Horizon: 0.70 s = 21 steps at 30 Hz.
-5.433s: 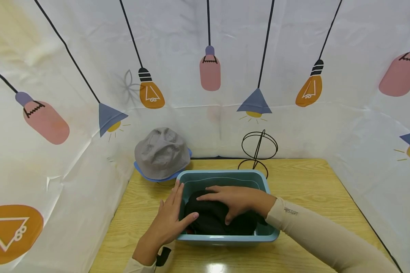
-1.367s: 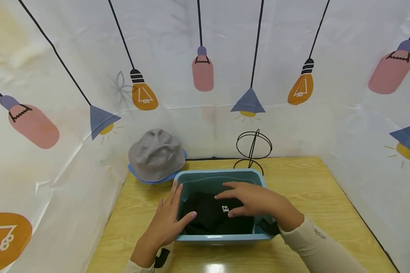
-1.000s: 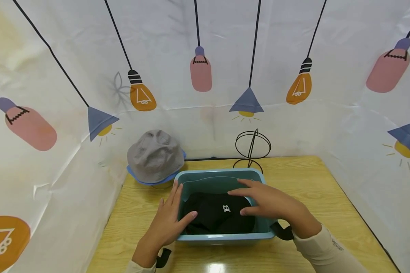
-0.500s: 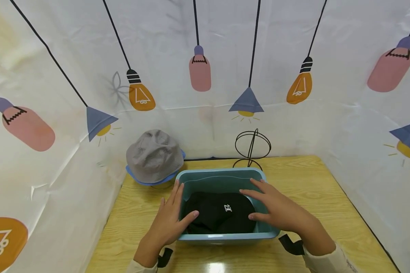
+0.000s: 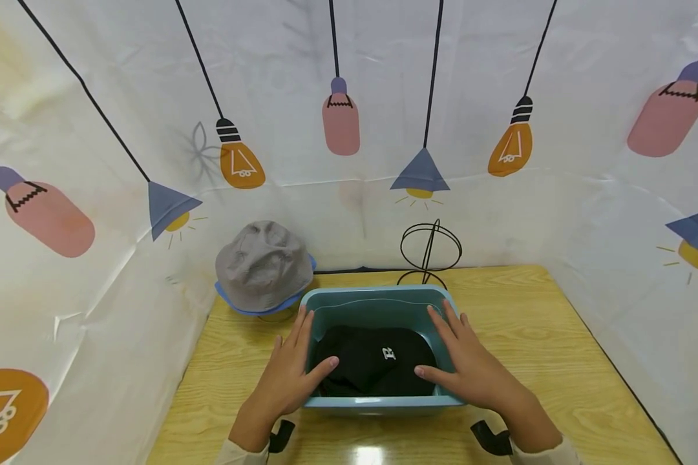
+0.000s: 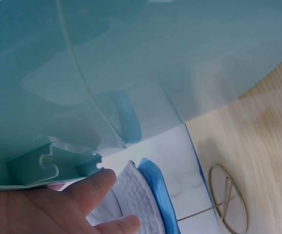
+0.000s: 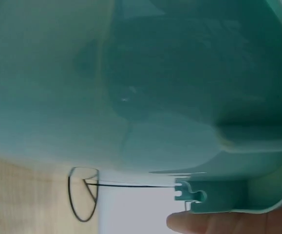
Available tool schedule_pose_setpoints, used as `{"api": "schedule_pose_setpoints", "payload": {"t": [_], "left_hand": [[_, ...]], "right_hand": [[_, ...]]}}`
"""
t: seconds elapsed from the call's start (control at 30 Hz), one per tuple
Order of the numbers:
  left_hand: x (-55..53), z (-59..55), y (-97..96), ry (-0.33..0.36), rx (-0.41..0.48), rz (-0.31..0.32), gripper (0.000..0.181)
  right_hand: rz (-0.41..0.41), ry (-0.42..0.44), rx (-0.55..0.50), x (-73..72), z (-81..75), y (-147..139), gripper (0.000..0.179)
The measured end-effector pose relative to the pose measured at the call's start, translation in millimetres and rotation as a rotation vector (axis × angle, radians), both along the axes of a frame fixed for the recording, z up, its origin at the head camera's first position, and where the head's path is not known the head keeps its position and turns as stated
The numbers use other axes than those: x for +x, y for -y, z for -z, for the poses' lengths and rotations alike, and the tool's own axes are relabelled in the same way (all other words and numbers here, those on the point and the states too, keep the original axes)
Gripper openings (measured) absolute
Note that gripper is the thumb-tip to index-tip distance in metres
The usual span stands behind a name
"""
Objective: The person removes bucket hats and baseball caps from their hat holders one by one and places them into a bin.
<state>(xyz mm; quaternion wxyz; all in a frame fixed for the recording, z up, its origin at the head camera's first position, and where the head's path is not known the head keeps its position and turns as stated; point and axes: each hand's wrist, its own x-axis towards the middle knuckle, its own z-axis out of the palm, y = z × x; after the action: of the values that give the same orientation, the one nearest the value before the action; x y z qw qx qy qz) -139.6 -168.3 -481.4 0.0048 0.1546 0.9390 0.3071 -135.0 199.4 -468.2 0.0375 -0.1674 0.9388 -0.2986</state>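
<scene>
A teal plastic bin [image 5: 378, 294] sits on the table, and a black cap [image 5: 355, 355] with a white letter on it lies inside. My left hand [image 5: 285, 374] rests along the bin's left rim, fingers straight, thumb reaching over the inside. At the right rim, my right hand [image 5: 477, 368] lies the same way, its thumb over the bin's edge near the cap. In the left wrist view, fingertips [image 6: 99, 185] show beside the bin's outer wall [image 6: 131, 58]. The right wrist view has a fingertip [image 7: 182, 222] below the bin's rim.
A grey bucket hat [image 5: 264, 265] with a blue brim edge sits on a stand at the back left of the wooden table [image 5: 518, 323]. A bare black wire stand [image 5: 427, 255] is behind the bin. A patterned white sheet [image 5: 302, 219] encloses the table.
My right hand has left the black cap and moved right onto the bin's right rim, uncovering the cap's white letter. My left hand has stayed at the left rim.
</scene>
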Motion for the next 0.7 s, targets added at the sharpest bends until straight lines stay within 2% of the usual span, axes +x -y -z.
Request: {"api": "schedule_pose_setpoints", "payload": {"t": [0.2, 0.3, 0.53, 0.7], "left_hand": [[0.2, 2.0, 0.1, -0.006, 0.006, -0.010, 0.092], [-4.0, 0.7, 0.4, -0.019, 0.002, -0.008, 0.093], [-3.3, -1.6, -1.6, -0.021, -0.005, -0.003, 0.093], [-2.0, -2.3, 0.1, -0.007, -0.033, -0.002, 0.096]], "right_hand": [[0.046, -0.022, -0.002, 2.8, 6.2, 2.3, 0.106], [0.070, -0.028, 0.015, 0.9, 4.9, 3.4, 0.106], [0.120, 0.064, 0.017, 3.5, 1.2, 3.0, 0.105], [0.119, 0.110, 0.036, 3.0, 1.3, 3.6, 0.108]]}}
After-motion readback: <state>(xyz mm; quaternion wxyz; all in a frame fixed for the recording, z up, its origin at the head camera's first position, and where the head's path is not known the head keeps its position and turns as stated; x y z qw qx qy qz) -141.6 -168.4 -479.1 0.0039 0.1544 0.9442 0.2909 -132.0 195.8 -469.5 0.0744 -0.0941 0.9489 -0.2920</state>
